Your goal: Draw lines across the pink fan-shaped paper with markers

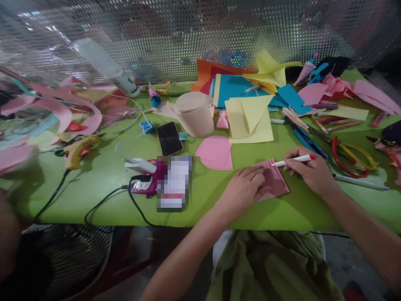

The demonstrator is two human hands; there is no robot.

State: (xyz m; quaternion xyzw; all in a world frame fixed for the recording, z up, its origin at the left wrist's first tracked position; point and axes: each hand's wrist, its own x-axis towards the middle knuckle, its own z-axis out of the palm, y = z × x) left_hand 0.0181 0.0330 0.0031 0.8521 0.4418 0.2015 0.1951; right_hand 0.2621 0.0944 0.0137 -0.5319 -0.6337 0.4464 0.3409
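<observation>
Pointing left, white pen (299, 159), axis crosswise

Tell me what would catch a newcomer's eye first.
Probably the bright green tabletop, spanning the view. Right of centre, the left hand rests on a pink paper sheet; the right hand holds a slim white red-ended pen over it. A yellow glue gun lies at left.

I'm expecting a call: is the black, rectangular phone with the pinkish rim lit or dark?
Dark: the black, rectangular phone shows a black screen, no display visible. Whether it is switched off, I cannot tell.
</observation>
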